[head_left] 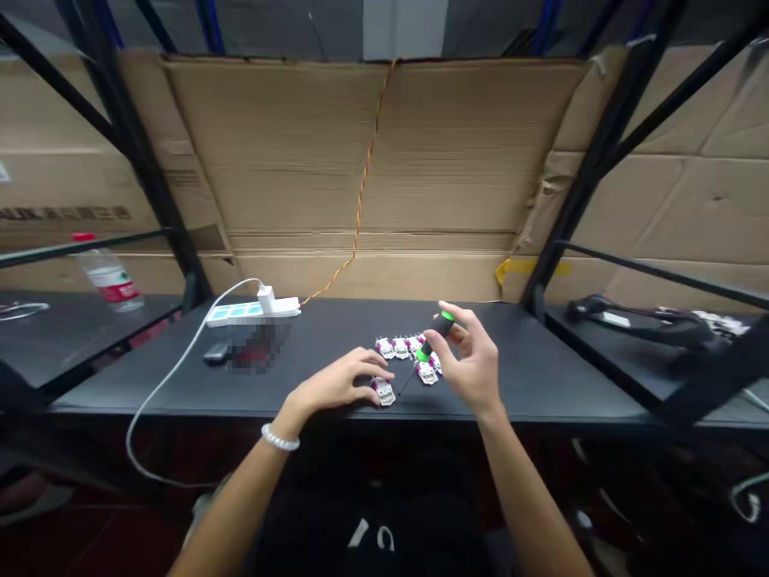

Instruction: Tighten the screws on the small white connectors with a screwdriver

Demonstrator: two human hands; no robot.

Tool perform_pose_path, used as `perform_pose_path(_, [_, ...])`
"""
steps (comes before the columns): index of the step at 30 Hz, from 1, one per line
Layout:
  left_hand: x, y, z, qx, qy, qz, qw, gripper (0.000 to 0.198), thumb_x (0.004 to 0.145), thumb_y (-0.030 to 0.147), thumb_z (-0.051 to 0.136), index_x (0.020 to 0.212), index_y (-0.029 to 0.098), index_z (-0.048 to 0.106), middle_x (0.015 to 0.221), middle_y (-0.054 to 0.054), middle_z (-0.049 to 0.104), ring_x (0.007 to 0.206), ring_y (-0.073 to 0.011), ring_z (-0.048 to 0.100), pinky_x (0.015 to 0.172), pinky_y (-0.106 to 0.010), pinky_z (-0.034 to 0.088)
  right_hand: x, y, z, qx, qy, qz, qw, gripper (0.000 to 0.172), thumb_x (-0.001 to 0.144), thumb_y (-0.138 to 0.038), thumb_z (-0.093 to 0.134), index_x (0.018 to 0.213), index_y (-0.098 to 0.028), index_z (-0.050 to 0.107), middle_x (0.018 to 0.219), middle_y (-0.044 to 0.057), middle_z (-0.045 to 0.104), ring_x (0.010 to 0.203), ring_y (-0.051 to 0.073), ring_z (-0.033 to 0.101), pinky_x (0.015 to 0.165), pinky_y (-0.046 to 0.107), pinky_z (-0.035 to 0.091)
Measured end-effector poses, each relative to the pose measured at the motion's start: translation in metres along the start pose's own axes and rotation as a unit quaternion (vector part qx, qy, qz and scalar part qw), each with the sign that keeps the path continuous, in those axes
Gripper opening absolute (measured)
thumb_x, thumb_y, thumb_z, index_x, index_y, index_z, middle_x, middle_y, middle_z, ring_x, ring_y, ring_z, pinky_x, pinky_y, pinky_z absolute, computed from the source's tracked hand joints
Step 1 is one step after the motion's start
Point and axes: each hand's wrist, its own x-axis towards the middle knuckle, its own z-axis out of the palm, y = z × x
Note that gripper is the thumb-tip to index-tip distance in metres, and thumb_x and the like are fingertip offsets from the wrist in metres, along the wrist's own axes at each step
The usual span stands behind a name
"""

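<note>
My right hand (pixel 474 361) is closed around a small screwdriver (pixel 436 335) with a black and green handle, its thin shaft slanting down to the left toward the table. My left hand (pixel 340 383) lies on the black table (pixel 336 324), fingers pinching a small white and magenta part (pixel 383 391) near the front edge. Several more white and magenta parts (pixel 401 346) lie in a row just behind, and another such piece (pixel 428 372) sits under the screwdriver. A pearl bracelet (pixel 279 439) is on my left wrist.
A white power strip (pixel 252 311) with a plugged charger and white cable (pixel 174 373) lies at the back left. A small dark object (pixel 215 353) sits beside it. A plastic bottle (pixel 108 276) stands far left. Cardboard (pixel 384 168) backs the table; black frame posts (pixel 577 192) flank it.
</note>
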Motion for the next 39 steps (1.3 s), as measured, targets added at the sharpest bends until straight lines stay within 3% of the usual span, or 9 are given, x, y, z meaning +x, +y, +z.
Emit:
perform_pose_path(8, [0.010, 0.002, 0.008, -0.002, -0.011, 0.031, 0.999, 0.027, 0.093, 0.038, 0.080, 0.118, 0.029, 0.081, 0.124, -0.006, 0.078, 0.122, -0.0254, 0.065, 0.113, -0.042, 0.044, -0.002, 0.001, 0.002, 0.007, 0.003, -0.005, 1.000, 0.040, 0.093, -0.032, 0.077, 0.131, -0.026, 0.068, 0.105, 0.004, 0.067, 0.087, 0.019, 0.070, 0.083, 0.037, 0.063])
perform_pose_path(23, [0.011, -0.004, 0.016, -0.062, 0.003, 0.035, 0.997, 0.030, 0.095, 0.044, 0.076, 0.119, 0.025, 0.081, 0.125, -0.008, 0.076, 0.118, -0.0242, 0.069, 0.109, -0.039, 0.050, -0.003, 0.000, 0.001, -0.024, -0.004, -0.021, 0.999, 0.039, 0.094, -0.033, 0.077, 0.132, -0.029, 0.069, 0.107, 0.004, 0.066, 0.087, 0.020, 0.068, 0.084, 0.039, 0.061])
perform_pose_path(39, [0.011, -0.004, 0.016, -0.069, 0.004, 0.035, 0.997, 0.028, 0.095, 0.041, 0.077, 0.118, 0.026, 0.082, 0.124, -0.009, 0.077, 0.116, -0.0244, 0.070, 0.108, -0.038, 0.051, 0.000, 0.001, 0.002, -0.097, 0.041, -0.062, 0.992, 0.037, 0.091, -0.042, 0.080, 0.124, -0.025, 0.073, 0.100, 0.005, 0.064, 0.075, 0.018, 0.061, 0.069, 0.035, 0.057])
